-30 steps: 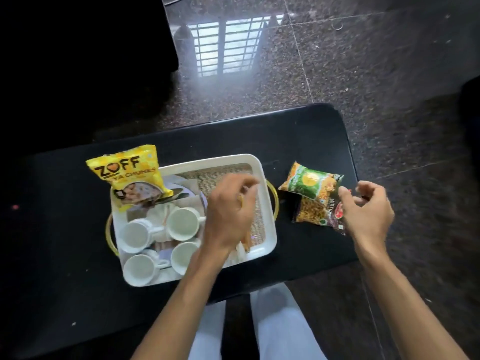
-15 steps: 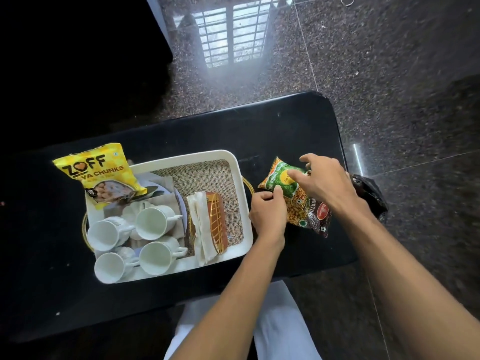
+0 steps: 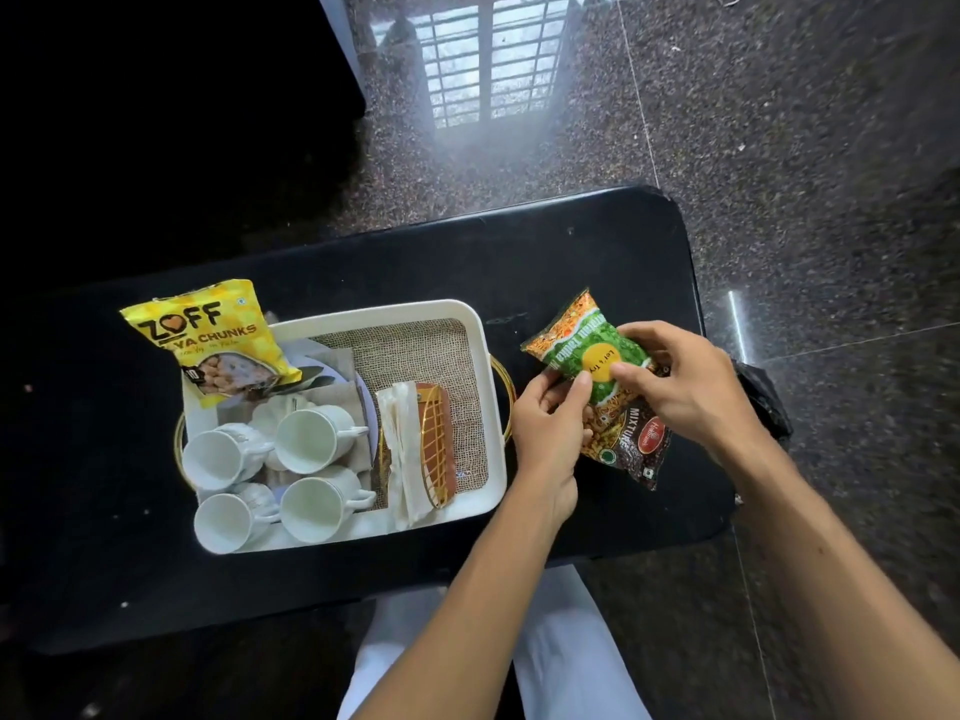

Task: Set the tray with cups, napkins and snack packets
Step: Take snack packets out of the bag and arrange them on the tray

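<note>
green packet (image 3: 584, 350): off the tray, just right of it, above the tabletop (image 3: 571, 252); long axis diagonal, sealed end to the far left, other end near right under the hands
left hand (image 3: 548, 428): fingers grip the green packet's near-left edge, thumb on top
right hand (image 3: 685, 387): fingers curled over the green packet's right part, gripping it
mixture packet (image 3: 636, 446): flat on tabletop under the green one, same diagonal
tray (image 3: 485, 366): white, long axis left-right
cups (image 3: 311, 439): four, tray's left half, handles right
napkins (image 3: 402, 454): mid tray, long axis far-near
yellow packet (image 3: 208, 340): over tray's far-left corner
</note>
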The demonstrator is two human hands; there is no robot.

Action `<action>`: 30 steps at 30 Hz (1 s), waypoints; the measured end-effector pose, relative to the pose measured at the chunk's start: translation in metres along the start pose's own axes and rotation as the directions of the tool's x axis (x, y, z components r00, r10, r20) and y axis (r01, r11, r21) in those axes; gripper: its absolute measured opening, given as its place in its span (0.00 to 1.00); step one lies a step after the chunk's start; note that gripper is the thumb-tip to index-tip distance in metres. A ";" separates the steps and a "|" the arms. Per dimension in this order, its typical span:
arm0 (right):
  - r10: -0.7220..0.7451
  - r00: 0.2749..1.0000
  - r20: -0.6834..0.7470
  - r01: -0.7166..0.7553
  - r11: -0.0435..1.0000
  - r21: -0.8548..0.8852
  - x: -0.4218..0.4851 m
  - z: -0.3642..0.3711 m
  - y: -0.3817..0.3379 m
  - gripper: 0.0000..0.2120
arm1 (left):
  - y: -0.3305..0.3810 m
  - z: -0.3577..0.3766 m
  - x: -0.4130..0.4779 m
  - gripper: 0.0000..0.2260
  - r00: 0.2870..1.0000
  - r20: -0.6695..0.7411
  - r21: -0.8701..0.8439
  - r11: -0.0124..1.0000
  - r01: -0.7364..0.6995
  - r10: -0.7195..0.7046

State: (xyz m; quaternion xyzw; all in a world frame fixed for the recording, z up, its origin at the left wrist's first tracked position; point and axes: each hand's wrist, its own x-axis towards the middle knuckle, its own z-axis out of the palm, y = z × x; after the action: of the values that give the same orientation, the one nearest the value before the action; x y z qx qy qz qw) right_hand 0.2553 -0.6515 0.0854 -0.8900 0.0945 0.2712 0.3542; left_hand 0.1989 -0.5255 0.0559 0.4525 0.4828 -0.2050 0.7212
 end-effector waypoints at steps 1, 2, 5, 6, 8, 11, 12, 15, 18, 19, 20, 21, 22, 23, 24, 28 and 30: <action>-0.006 1.000 -0.004 0.006 0.998 0.057 -0.006 -0.002 -0.001 0.19 | 0.002 -0.002 -0.004 0.10 0.999 0.029 0.010 1.000 -0.027 0.026; -0.007 1.000 -0.004 0.007 0.993 0.116 -0.011 -0.003 -0.004 0.18 | 0.005 -0.006 -0.009 0.10 0.997 0.053 0.018 0.998 -0.054 0.053; -0.009 1.000 0.000 0.009 0.969 0.246 -0.024 -0.002 -0.018 0.18 | 0.018 -0.019 -0.019 0.12 0.983 0.103 0.046 0.987 -0.156 0.150; -0.019 1.000 0.003 0.018 0.964 0.264 -0.027 0.000 -0.024 0.18 | 0.023 -0.025 -0.022 0.12 0.977 0.117 0.051 0.981 -0.186 0.179; -0.059 0.998 0.013 0.053 0.961 0.273 -0.032 0.004 -0.037 0.19 | 0.036 -0.038 -0.029 0.13 0.970 0.130 0.024 0.977 -0.212 0.207; -0.118 0.993 0.016 0.109 0.956 0.273 -0.034 0.014 -0.059 0.21 | 0.054 -0.061 -0.032 0.14 0.969 0.108 -0.027 0.975 -0.219 0.220; -0.139 0.990 0.000 0.133 0.950 0.281 -0.034 0.020 -0.067 0.23 | 0.060 -0.070 -0.031 0.13 0.970 0.092 -0.052 0.974 -0.221 0.225; -0.133 0.988 -0.083 0.155 0.907 0.393 -0.032 0.042 -0.093 0.32 | 0.077 -0.096 -0.030 0.12 0.977 0.074 -0.240 0.954 -0.180 0.203; -0.116 0.993 0.007 0.094 0.844 0.528 -0.028 0.064 -0.122 0.29 | 0.094 -0.116 -0.031 0.19 0.979 0.098 -0.454 0.883 -0.118 0.180; -0.135 0.989 0.051 0.086 0.834 0.545 -0.026 0.072 -0.132 0.25 | 0.099 -0.120 -0.033 0.22 0.979 0.103 -0.504 0.858 -0.103 0.178; -0.158 0.985 0.073 0.090 0.822 0.562 -0.023 0.081 -0.142 0.22 | 0.104 -0.125 -0.033 0.25 0.979 0.104 -0.544 0.834 -0.092 0.176; -0.175 0.982 0.069 0.103 0.807 0.581 -0.020 0.089 -0.151 0.21 | 0.109 -0.130 -0.033 0.26 0.979 0.106 -0.578 0.812 -0.082 0.174; -0.187 0.981 0.048 0.122 0.796 0.593 -0.016 0.096 -0.160 0.20 | 0.114 -0.136 -0.031 0.26 0.983 0.090 -0.590 0.803 -0.079 0.162; -0.199 0.980 0.019 0.150 0.795 0.588 -0.013 0.103 -0.170 0.20 | 0.117 -0.142 -0.029 0.24 0.988 0.056 -0.579 0.811 -0.084 0.142; -0.221 0.975 -0.012 0.191 0.813 0.550 -0.009 0.107 -0.178 0.21 | 0.120 -0.149 -0.027 0.23 0.993 -0.012 -0.535 0.838 -0.104 0.116; -0.433 0.899 -0.060 0.437 0.893 0.107 0.010 0.118 -0.206 0.24 | 0.128 -0.191 -0.019 0.22 0.770 -0.473 0.117 0.896 -0.428 0.429; -0.523 0.851 0.041 0.525 0.845 -0.102 0.020 0.123 -0.216 0.26 | 0.139 -0.217 -0.014 0.23 0.558 -0.349 0.524 0.651 -0.550 0.753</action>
State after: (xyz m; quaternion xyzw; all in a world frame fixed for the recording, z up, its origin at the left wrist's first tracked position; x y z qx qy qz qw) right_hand 0.2988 -0.4090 0.1254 -0.8984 -0.1689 0.1741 0.3662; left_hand 0.1834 -0.2724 0.1042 0.7607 0.4122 0.1348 0.4830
